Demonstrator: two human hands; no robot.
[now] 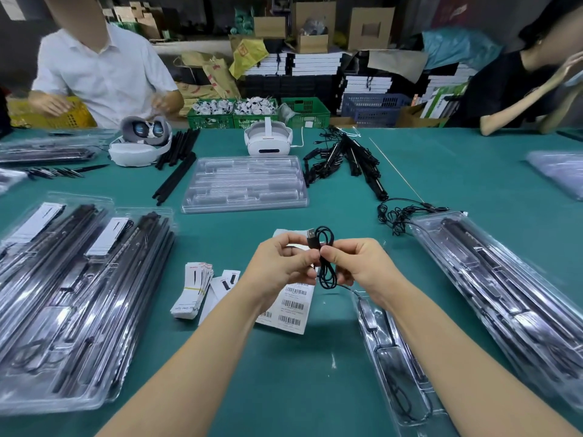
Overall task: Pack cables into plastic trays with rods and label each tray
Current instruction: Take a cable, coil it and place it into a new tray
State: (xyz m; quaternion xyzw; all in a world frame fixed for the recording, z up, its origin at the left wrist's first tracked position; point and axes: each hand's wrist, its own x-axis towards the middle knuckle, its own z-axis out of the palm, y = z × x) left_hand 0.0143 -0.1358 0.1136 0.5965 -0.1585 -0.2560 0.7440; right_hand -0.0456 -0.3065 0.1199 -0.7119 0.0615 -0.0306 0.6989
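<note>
Head view: the left hand (pixel 280 263) and right hand (pixel 350 263) meet above the tabletop (pixel 284 373), each grip pinching one coiled cable (pixel 325 260). Coiling looks finished; next, seat it in the open tray (pixel 394 357) below the right grip.

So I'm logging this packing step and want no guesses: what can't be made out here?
Head view only:
- Barcode label sheet: print too small to read; left hand covers its top.
- Coiled black cable: the pinched middle is hidden by the fingers of both hands, right hand included.
- Near tray: cut off by the right forearm and the bottom edge.
- Filled trays: glare hides the contents.
</note>
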